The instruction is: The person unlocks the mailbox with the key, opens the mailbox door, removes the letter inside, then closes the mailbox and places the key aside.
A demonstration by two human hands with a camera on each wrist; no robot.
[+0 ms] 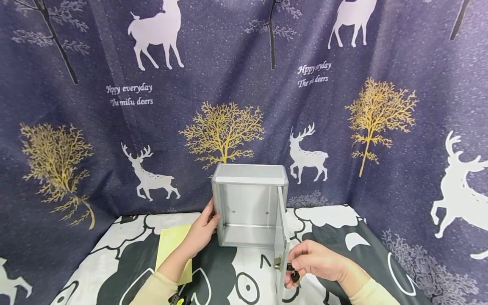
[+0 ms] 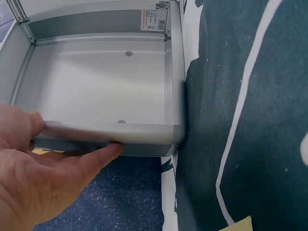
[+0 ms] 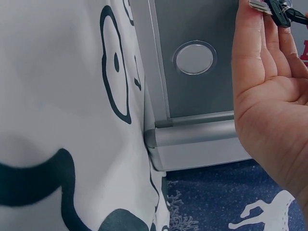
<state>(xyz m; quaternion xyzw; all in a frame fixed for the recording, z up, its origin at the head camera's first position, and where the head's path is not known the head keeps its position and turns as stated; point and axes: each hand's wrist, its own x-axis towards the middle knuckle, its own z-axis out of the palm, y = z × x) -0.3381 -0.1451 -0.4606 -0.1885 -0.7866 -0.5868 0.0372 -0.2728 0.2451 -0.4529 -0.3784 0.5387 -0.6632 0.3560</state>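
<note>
A grey metal cabinet (image 1: 249, 173) stands upright at the back of the table, its door (image 1: 281, 224) swung wide open toward the front. My left hand (image 1: 200, 233) grips the cabinet's left side wall; in the left wrist view the thumb is at the front edge and the fingers (image 2: 103, 156) lie along the outer side. At the door's lock (image 1: 277, 263), my right hand (image 1: 320, 260) pinches a black-headed key (image 1: 290, 267). A second black key (image 1: 295, 276) dangles from it. In the right wrist view, the keys (image 3: 280, 13) show above the fingers.
Yellow paper (image 1: 167, 243) lies left of the cabinet, partly under my left forearm. A black and yellow item (image 1: 179, 300) is at the front edge of view. A patterned cloth (image 1: 251, 279) covers the table; a dark blue deer-print curtain (image 1: 236, 84) hangs behind.
</note>
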